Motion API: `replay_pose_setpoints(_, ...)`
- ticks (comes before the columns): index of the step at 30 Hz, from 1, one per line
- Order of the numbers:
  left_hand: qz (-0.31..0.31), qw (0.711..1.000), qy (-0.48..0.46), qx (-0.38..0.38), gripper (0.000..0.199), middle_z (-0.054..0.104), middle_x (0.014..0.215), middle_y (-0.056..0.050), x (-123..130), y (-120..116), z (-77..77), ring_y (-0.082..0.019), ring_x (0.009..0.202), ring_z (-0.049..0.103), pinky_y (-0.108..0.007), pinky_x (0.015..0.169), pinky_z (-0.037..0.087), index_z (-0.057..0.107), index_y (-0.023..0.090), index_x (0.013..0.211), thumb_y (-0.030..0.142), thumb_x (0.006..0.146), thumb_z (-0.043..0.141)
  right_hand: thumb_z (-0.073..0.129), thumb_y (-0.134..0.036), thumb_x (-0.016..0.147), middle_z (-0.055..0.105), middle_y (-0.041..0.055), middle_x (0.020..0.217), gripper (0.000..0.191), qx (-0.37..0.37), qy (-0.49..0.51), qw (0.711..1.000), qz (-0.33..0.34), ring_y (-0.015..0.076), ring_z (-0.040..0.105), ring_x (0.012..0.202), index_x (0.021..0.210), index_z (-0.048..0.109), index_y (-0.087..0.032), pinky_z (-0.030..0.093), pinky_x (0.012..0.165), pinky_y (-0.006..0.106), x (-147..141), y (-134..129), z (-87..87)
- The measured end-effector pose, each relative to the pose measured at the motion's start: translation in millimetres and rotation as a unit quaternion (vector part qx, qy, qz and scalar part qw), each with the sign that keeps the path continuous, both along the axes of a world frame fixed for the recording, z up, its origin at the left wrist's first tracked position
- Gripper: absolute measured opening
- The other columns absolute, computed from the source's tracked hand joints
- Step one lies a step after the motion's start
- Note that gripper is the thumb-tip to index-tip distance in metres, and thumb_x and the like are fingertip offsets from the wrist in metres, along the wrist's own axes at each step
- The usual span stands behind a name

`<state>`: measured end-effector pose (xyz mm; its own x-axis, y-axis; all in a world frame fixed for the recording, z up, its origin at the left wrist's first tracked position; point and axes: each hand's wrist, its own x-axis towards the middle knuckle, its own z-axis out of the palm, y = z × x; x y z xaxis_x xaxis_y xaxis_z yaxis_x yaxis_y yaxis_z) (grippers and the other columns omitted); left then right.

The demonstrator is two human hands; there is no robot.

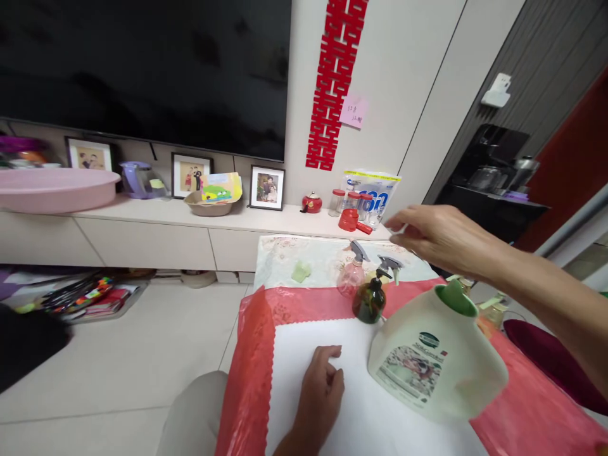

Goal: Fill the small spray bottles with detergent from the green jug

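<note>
My left hand (323, 389) rests on the white mat (351, 335), its fingers loosely curled and apart with nothing in them. My right hand (427, 234) reaches forward above the table's far right corner, thumb and forefinger apart, with nothing visible between them. Below my right forearm stands a large pale green jug (437, 361) with a printed label and a green opening on top. Just left of it are a dark amber pump bottle (370, 301) and a pink spray bottle (351, 277). Another grey spray trigger (390, 263) shows behind them, its bottle mostly hidden.
On the cabinet (237, 225) beyond are red-lidded jars (336, 202), a red plastic piece (349, 220), a white pouch (373, 183), a small red pot (311, 202) and framed photos. A red plastic sheet (251, 354) covers the table. Pump bottles (494, 310) stand behind the jug.
</note>
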<state>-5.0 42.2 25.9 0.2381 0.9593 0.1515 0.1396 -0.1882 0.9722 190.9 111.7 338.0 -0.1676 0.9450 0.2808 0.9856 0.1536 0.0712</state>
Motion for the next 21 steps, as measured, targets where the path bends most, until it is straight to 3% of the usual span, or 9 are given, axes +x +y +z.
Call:
replay_pose_setpoints(3,-0.001,1.000,-0.006,0.002,0.033,0.065,0.095,-0.007,0,0,0.8,-0.015,0.067,0.058,-0.029,0.063,0.049,0.061,0.016,0.113,0.020,0.083,0.047,0.070,-0.022,0.087,0.056,0.0022,0.080,0.017,-0.051,-0.029,0.997,-0.056,0.0084,0.054,0.077,0.095,0.068,-0.007,0.046,0.077,0.022,-31,63,6.2)
replay_pose_setpoints(5,0.007,1.000,-0.010,0.000,0.033,0.064,0.097,-0.007,-1,0,1.5,-0.015,0.066,0.057,-0.030,0.063,0.049,0.061,0.017,0.112,0.018,0.082,0.046,0.061,-0.029,0.098,0.056,0.0046,0.090,0.024,-0.070,-0.030,0.992,-0.098,0.0104,0.057,0.089,0.100,0.063,-0.005,0.051,0.086,0.027,-46,98,1.0)
replay_pose_setpoints(8,0.021,1.000,-0.017,-0.013,0.033,0.064,0.100,-0.007,0,0,1.8,-0.015,0.067,0.057,-0.031,0.064,0.049,0.061,0.019,0.111,0.017,0.082,0.046,0.060,-0.036,0.100,0.056,0.0097,0.108,0.033,-0.098,-0.024,0.984,-0.148,0.0148,0.056,0.103,0.113,0.059,-0.006,0.051,0.095,0.032,-61,128,-22.5)
replay_pose_setpoints(16,0.042,0.998,-0.053,0.020,0.031,0.064,0.101,-0.007,6,1,-6.2,-0.017,0.071,0.061,-0.033,0.068,0.052,0.061,0.021,0.113,0.017,0.087,0.044,0.057,-0.039,0.102,0.053,0.0105,0.117,0.040,-0.164,0.020,0.946,-0.280,0.0165,0.055,0.107,0.126,0.054,-0.009,0.052,0.095,0.034,-52,126,-115.7)
replay_pose_setpoints(19,0.056,0.996,-0.060,0.035,0.033,0.063,0.102,-0.007,8,2,-9.3,-0.017,0.074,0.062,-0.032,0.067,0.053,0.059,0.021,0.116,0.015,0.088,0.043,0.057,-0.039,0.102,0.053,0.0105,0.116,0.038,-0.166,0.032,0.943,-0.287,0.0161,0.055,0.107,0.125,0.055,-0.009,0.052,0.095,0.033,-49,122,-130.9)
replay_pose_setpoints(21,0.063,0.995,-0.057,0.047,0.035,0.062,0.105,-0.007,9,2,-11.0,-0.018,0.079,0.064,-0.032,0.069,0.055,0.058,0.022,0.118,0.013,0.087,0.043,0.057,-0.039,0.102,0.054,0.0104,0.115,0.037,-0.160,0.036,0.944,-0.285,0.0158,0.055,0.107,0.122,0.057,-0.008,0.052,0.095,0.033,-53,121,-130.5)
